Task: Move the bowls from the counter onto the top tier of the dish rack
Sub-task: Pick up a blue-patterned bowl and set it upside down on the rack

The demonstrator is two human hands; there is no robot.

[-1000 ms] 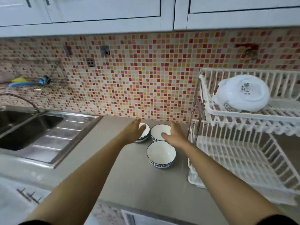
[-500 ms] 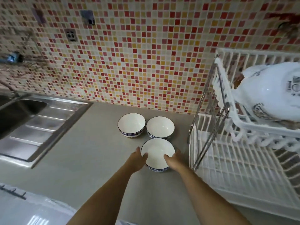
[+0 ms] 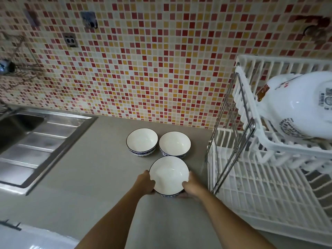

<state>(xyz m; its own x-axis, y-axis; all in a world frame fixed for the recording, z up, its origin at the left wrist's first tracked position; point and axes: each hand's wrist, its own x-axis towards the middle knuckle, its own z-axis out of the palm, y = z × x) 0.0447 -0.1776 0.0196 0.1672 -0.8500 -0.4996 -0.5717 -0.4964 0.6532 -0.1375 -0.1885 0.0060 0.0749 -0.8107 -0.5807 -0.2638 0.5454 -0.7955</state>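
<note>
White porcelain with a thin dark rim: that is the near bowl [image 3: 168, 175], and I have it cupped between both hands on the grey counter [image 3: 93, 177]. My left hand [image 3: 145, 183] wraps its left side, thumb hooked over the rim; my right hand [image 3: 191, 185] mirrors it on the other side, fingers curled under the wall. Both hands grasp this bowl. Whether its foot touches the counter or has just cleared it, I cannot tell.

Just beyond my hands, two matching bowls sit upright side by side, nearly touching: the left bowl [image 3: 142, 141] ahead of my left hand, the right bowl [image 3: 174, 144] ahead of my right. They wait their turn, I judge, since the near one blocks the easiest reach.

To the right of my right hand stands the white dish rack [image 3: 251, 186]. Its top tier [image 3: 255, 133], up and to the right, holds a large overturned white bowl [image 3: 301, 105] at its far end, so the free space seems to be the end nearest me. A two-handed hold suits the lift over the tier's raised edge
</note>
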